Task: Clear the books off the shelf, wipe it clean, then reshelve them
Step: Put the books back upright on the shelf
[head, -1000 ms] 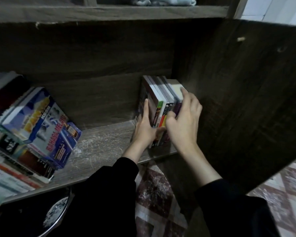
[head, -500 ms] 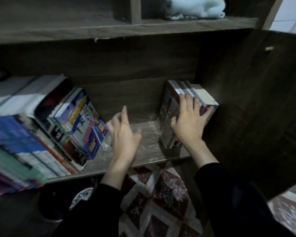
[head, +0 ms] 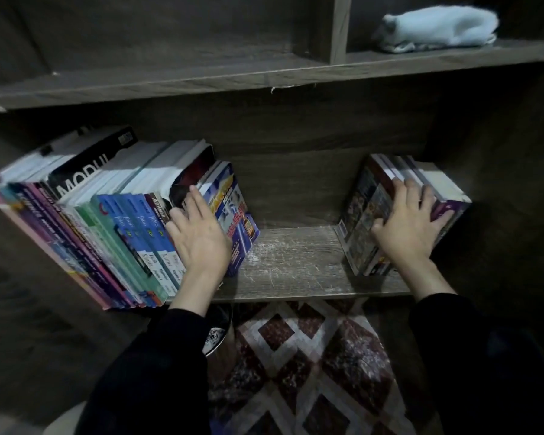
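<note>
A dark wooden shelf point(head: 296, 262) holds two groups of books. A long leaning row of books point(head: 107, 221) fills the left half, ending in a blue book point(head: 236, 221). My left hand point(head: 198, 237) lies with straight fingers on the spines at the right end of that row. A small upright stack of books point(head: 365, 215) stands against the right side wall. My right hand point(head: 405, 224) rests spread over the spines of this stack, fingers reaching across the tops. Between the two groups the shelf board shows pale dust.
A folded white cloth point(head: 437, 28) lies on the upper shelf at the right, beside a vertical divider point(head: 338, 26). Below the shelf a patterned rug point(head: 311, 365) covers the floor, and a round dark object point(head: 217, 334) sits near my left sleeve.
My left hand has left the right stack, crossed the bare board and landed on the left row of books. My right hand stays on the right stack. The view has swung left and up.
</note>
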### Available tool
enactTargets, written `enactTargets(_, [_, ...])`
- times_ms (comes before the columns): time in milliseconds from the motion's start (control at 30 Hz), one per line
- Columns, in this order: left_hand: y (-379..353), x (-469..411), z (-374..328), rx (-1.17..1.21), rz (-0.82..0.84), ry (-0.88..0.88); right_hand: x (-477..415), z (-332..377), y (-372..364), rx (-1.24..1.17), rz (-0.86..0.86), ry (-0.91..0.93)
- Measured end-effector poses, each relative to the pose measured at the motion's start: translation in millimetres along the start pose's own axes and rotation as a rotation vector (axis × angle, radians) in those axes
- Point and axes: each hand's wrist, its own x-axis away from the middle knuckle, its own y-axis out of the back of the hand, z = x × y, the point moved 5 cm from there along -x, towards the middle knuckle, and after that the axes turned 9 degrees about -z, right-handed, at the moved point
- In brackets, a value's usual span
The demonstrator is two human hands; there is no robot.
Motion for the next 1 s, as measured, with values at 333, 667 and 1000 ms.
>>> enactTargets(333, [-6.4, -48.8, -39.5, 0.029, 0.28, -0.116, 1.0, -0.1, -2.1, 0.018, 0.013, 0.019])
enactTargets(667, [3.2, -0.8, -174.6, 0.35, 0.219, -0.323, 0.8, -1.9, 4.2, -0.048, 0.001, 0.028])
enactTargets(1000, [-1.1, 23.7, -241.5, 0.653, 0.327, -0.439, -10.6, -24.8, 17.2, -0.326, 0.087, 0.066])
